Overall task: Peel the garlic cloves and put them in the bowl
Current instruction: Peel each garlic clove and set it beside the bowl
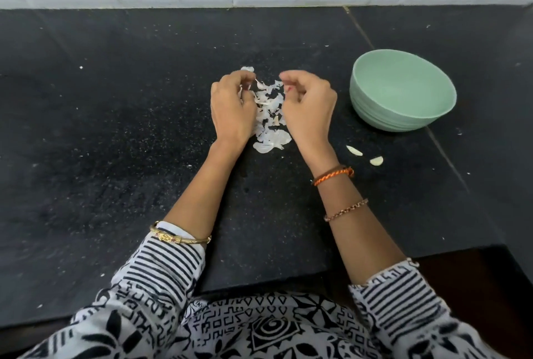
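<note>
Mid-counter, the left hand and right hand curl over a heap of garlic skins, their grasp hidden, while 2 peeled cloves lie just before the green bowl toward the right edge.

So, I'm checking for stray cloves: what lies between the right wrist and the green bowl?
Head view: two garlic cloves lie on the black counter, below the bowl.

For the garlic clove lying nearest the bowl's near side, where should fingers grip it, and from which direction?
Pinch the clove across its narrow width at the middle, coming from above. It lies flat on the countertop, elongated and tapered at the ends, apart from the other clove and the bowl.
</note>
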